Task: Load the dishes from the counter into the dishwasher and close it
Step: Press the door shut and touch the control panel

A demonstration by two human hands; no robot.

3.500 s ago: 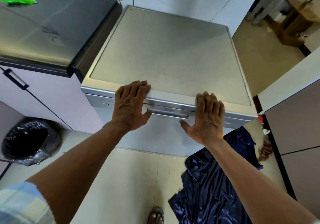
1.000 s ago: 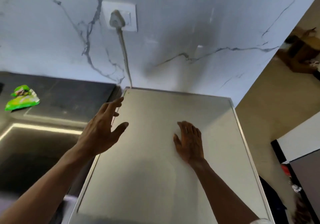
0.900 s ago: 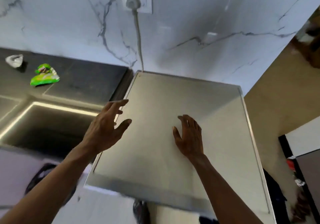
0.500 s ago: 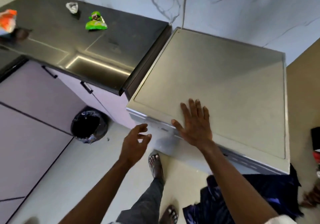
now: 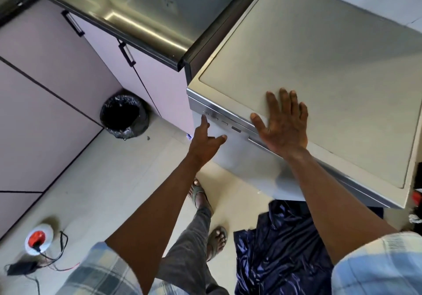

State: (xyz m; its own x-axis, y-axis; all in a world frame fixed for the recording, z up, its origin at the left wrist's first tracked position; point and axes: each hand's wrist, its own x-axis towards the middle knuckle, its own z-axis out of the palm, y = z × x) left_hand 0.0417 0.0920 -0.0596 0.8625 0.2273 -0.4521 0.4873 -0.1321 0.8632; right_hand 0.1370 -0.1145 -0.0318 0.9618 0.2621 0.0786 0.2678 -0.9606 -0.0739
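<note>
The silver dishwasher (image 5: 331, 71) stands at the right with its door closed; its flat top fills the upper right. My right hand (image 5: 283, 123) lies flat, fingers spread, on the front edge of that top. My left hand (image 5: 205, 138) reaches to the control strip (image 5: 219, 118) along the door's upper edge, index finger extended and touching the leftmost button. No dishes are visible.
A dark counter (image 5: 141, 9) with pale cabinet doors runs along the upper left. A black-lined bin (image 5: 124, 116) sits on the floor by the cabinet. A dark blue cloth (image 5: 280, 249) lies on the floor below the dishwasher. A white-and-red device with wires (image 5: 38, 240) lies at lower left.
The view has tilted down toward the floor. My left hand has risen from below the door to the control strip, finger extended. My right hand stays flat on the dishwasher's top edge.
</note>
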